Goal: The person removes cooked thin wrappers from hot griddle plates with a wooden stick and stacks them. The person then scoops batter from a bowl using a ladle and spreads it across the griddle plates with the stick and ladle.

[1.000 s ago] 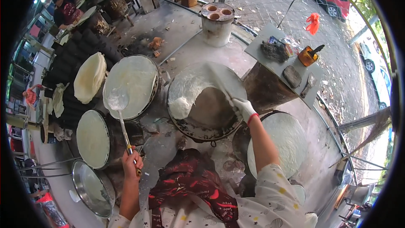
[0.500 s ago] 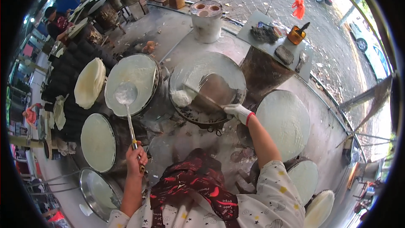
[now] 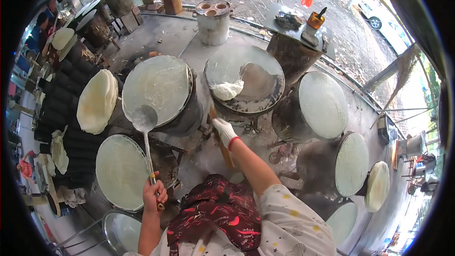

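My left hand (image 3: pixel 155 195) is closed around the handle of a long metal ladle (image 3: pixel 145 118), its bowl by the near edge of a griddle coated with a thin pale sheet of batter (image 3: pixel 159 83). In a white glove with a red cuff, my right hand (image 3: pixel 223 132) grips a flat wooden scraper (image 3: pixel 226 154), seen nearly edge-on. The scraper is apart from the middle griddle (image 3: pixel 272 102), just on its near side. On that griddle a lump of white batter (image 3: pixel 226 90) lies at the left, beside a bare brownish patch.
More round griddles with pale sheets stand around me, including one on the right (image 3: pixel 323 105) and one at near left (image 3: pixel 121 172). Stacked flatbreads (image 3: pixel 98 102) lean at far left. A white stove (image 3: pixel 212 24) and a small metal-topped stand (image 3: pixel 303 28) are beyond. Another person works at far left.
The scraper has left the middle griddle and moved towards me and left in my right hand. The batter lump stays on the griddle. The ladle bowl moved nearer the griddle's edge; the view shifted.
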Motion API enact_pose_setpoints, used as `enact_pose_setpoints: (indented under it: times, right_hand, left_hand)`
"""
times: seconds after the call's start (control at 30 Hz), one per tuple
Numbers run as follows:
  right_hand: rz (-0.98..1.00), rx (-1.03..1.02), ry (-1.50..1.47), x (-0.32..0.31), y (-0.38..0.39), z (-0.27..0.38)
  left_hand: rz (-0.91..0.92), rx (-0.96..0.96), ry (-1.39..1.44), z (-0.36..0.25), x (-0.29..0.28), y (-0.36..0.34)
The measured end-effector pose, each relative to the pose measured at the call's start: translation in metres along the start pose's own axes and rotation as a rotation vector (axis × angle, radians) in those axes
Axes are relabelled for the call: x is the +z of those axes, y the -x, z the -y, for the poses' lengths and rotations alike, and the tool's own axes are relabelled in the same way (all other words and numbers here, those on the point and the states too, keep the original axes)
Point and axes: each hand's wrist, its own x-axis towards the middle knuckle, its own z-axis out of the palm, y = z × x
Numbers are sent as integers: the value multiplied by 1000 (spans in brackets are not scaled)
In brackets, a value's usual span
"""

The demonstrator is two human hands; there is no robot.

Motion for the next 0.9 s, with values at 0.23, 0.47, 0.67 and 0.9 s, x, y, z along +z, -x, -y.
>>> enact_pose_setpoints:
  times: [0.23,0.47,0.67,0.9]
  right_hand:
    - [-632,-189,275,100,24,-72]
    - [-719,-254,76,37,-21,-57]
    - [-620,-303,72,23,4,-76]
    - [-512,-244,-21,-25,23,-41]
  left_hand:
    - [-6,24,101,-13,-65,33]
    - [71,-30,204,-15,-78,29]
    - [188,-68,217,-11,-78,27]
    - [212,-47,135,3,-59,28]
